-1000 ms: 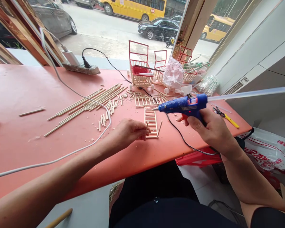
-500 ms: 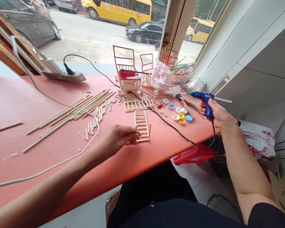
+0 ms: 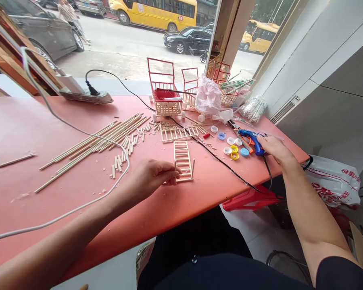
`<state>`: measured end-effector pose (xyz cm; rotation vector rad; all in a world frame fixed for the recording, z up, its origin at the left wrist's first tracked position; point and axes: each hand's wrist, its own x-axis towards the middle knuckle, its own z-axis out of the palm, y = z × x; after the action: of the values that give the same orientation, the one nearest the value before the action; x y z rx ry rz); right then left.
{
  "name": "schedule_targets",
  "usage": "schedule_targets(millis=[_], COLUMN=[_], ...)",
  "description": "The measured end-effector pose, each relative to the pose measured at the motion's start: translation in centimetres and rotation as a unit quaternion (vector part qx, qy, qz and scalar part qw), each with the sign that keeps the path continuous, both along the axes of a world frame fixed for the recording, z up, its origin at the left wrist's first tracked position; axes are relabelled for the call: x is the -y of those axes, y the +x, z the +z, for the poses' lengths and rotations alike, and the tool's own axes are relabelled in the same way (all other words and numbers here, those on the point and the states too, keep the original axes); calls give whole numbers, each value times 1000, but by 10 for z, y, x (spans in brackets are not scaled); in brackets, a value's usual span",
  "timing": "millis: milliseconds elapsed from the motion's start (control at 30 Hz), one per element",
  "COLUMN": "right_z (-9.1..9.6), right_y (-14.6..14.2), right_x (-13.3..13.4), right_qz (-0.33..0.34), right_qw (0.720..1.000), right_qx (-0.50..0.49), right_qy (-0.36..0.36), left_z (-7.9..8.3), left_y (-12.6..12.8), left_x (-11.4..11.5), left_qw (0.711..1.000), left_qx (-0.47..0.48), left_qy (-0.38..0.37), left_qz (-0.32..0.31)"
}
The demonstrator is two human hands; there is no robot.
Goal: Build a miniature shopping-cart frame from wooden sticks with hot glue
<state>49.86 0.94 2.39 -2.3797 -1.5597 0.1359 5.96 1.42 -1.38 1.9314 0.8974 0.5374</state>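
My left hand [image 3: 163, 171] pinches a short upright wooden stick [image 3: 175, 164] at the near left corner of a small ladder-like stick frame [image 3: 183, 157], which lies on the pink table. A second short stick [image 3: 193, 168] stands up at the frame's near right corner. On the right, my right hand [image 3: 274, 147] is closed around the handle of a blue glue gun [image 3: 252, 139], low over the tabletop beside the pliers [image 3: 245, 141]. Its nozzle points left. Behind the small frame lies another ladder-like stick frame [image 3: 180, 133].
Long wooden sticks [image 3: 99, 141] and short cut pieces [image 3: 124, 151] lie to the left. Bottle caps [image 3: 234, 149] sit near the glue gun. A small stick cart [image 3: 166, 96] stands behind, with a power strip [image 3: 84, 96] farther left. A white cable [image 3: 78, 131] and black cord [image 3: 224, 163] cross the table.
My right hand has lowered the glue gun toward the tabletop and slightly left. My left hand keeps its pinch on the upright stick. The whole view has shifted a little.
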Motion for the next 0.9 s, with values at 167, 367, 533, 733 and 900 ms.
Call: schedule_targets(millis=[167, 367, 533, 733, 900], right_z=[33, 42, 10, -8, -16], right_y=[-28, -128, -195, -222, -226], right_x=[4, -27, -68, -102, -114], right_qz=[-45, 277, 388, 450, 488], right_qw=[992, 951, 918, 887, 861], right_qx=[114, 19, 70, 101, 144], right_qy=[4, 136, 41, 2, -1], left_z=[5, 6, 6, 3, 1], left_y=[2, 2, 1, 2, 2], left_x=[1, 2, 2, 1, 0], left_qw=[1000, 1000, 1000, 1000, 1000], left_qx=[3, 2, 11, 13, 25], left_qy=[-18, -17, -7, 6, 7], left_qz=[-3, -2, -9, -11, -14])
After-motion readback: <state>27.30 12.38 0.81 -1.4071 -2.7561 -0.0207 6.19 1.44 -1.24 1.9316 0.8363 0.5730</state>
